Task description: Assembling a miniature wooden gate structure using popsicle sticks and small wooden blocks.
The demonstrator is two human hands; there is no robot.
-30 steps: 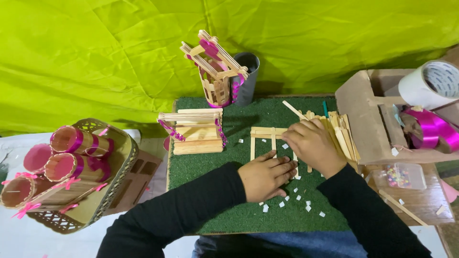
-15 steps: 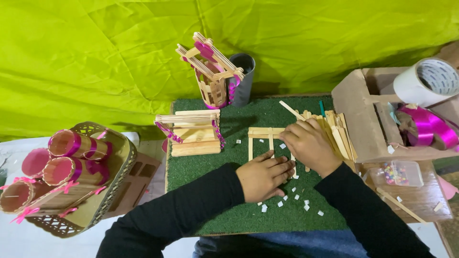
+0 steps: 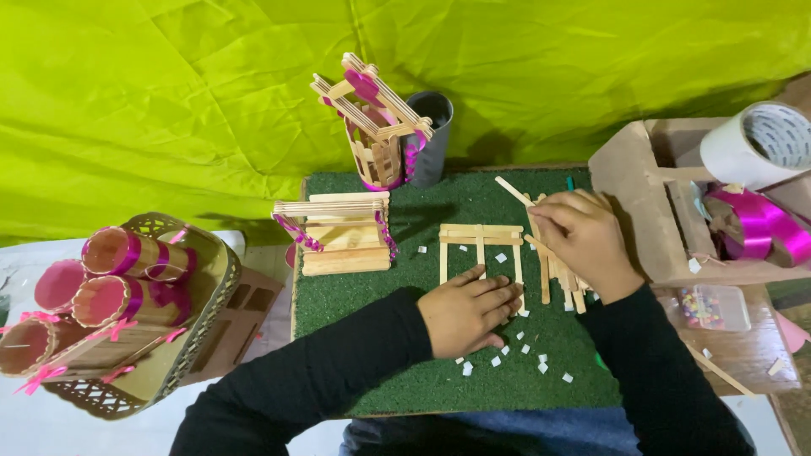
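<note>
Green turf-like mat [image 3: 380, 371] covered the board in front of the person, and small white scraps [image 3: 524, 350] lay scattered on it nearest the body, at about 6 o'clock. Just beyond them the left hand [image 3: 467, 311] lay flat, palm down, fingers together and holding nothing, its fingertips touching the lower end of a flat frame of wooden sticks [image 3: 480, 241]. That frame lay at the centre of the mat, with 2 crossbars at its top and thin legs running back toward the person. At 2 o'clock from it the right hand [image 3: 583, 238] was curled, thumb and fingers pinching 1 loose stick [image 3: 534, 243] above a pile of wooden sticks [image 3: 557, 274]. At 9 o'clock from the frame stood a small stick bench with pink ribbon [image 3: 342, 232]. Farther out, at 12 o'clock, a tilted stick house [image 3: 372, 127] leaned beside a grey cup [image 3: 431, 135], against the yellow-green cloth [image 3: 169, 101]. Off at 3 o'clock a cardboard box [image 3: 642, 194] held a white tape roll [image 3: 764, 143] and pink ribbon [image 3: 760, 224]. At 9 o'clock a woven basket [image 3: 182, 338] carried pink-banded stick tubes [image 3: 127, 253].
</note>
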